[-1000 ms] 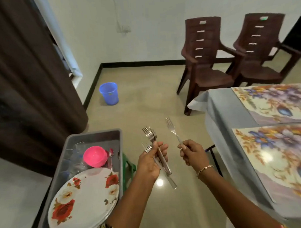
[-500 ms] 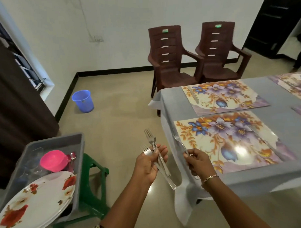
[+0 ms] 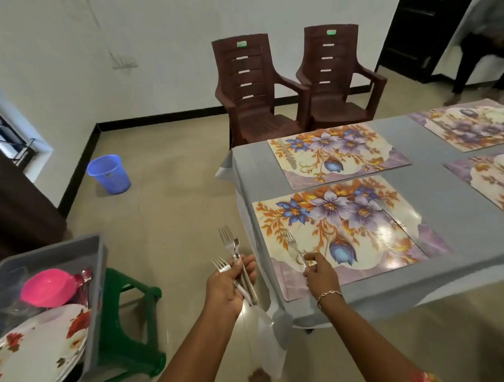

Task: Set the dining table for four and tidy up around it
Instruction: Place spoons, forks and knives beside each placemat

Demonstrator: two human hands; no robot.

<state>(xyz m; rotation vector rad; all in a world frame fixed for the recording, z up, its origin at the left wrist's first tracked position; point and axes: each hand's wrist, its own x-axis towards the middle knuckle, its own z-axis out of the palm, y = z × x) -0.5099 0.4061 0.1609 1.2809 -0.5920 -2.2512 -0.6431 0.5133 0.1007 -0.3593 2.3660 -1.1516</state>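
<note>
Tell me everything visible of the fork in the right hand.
The fork looks like shiny metal, slim, tines pointing away from the person. The right hand pinches its handle and hides the lower end. It is over the left part of the nearest floral placemat; contact with the mat is unclear.

This is looking like a home dining room: floral placemats [image 3: 340,230] are lying on a grey-clothed table [image 3: 445,201] at right, two brown plastic chairs [image 3: 250,85] are standing by the far wall [image 3: 168,51], and a blue bin [image 3: 109,174] is sitting at left.
</note>
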